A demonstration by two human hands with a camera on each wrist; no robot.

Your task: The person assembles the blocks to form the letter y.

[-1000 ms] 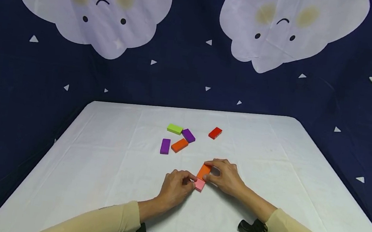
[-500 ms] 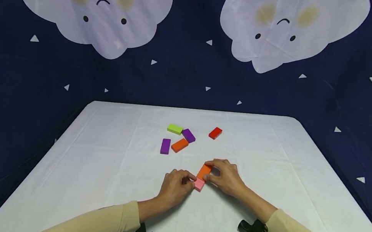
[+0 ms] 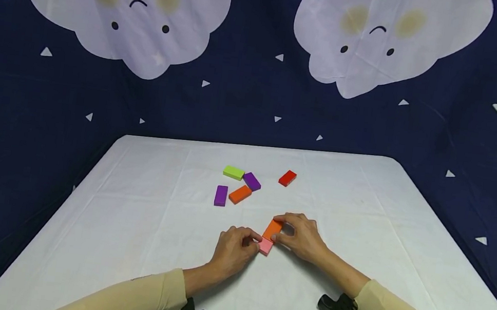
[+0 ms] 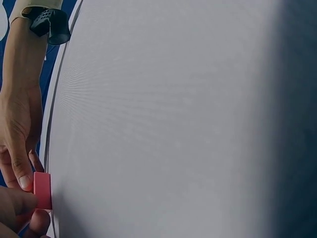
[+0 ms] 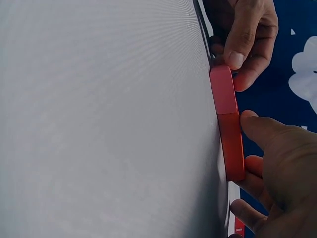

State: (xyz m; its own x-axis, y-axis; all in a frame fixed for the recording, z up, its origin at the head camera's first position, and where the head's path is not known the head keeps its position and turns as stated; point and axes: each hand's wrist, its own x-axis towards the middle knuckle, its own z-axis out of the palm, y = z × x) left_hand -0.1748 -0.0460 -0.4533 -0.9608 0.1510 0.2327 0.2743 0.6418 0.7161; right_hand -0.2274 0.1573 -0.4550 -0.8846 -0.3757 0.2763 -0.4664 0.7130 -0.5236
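Near the middle of the white table, a pink block (image 3: 265, 247) lies end to end with an orange block (image 3: 273, 229). My left hand (image 3: 232, 251) pinches the pink block between thumb and fingers from the left. From the right, my right hand (image 3: 301, 238) grips the orange block, with its thumb near the joint and a finger at the far end. The right wrist view shows the pink block (image 5: 224, 90) meeting the orange block (image 5: 232, 148) in one line. In the left wrist view, the pink block's side (image 4: 42, 191) shows between the fingertips.
Farther back on the white table (image 3: 126, 238) lie a lime green block (image 3: 234, 172), a purple block (image 3: 252, 181), another purple block (image 3: 220, 196) and a second orange block (image 3: 240, 194). A red block (image 3: 287, 178) lies apart to their right. Behind hangs a dark blue cloud-print cloth (image 3: 245, 108).
The pink block has shifted very slightly left with my left fingertips, against the orange block's end. My right hand and the other blocks stay in place.
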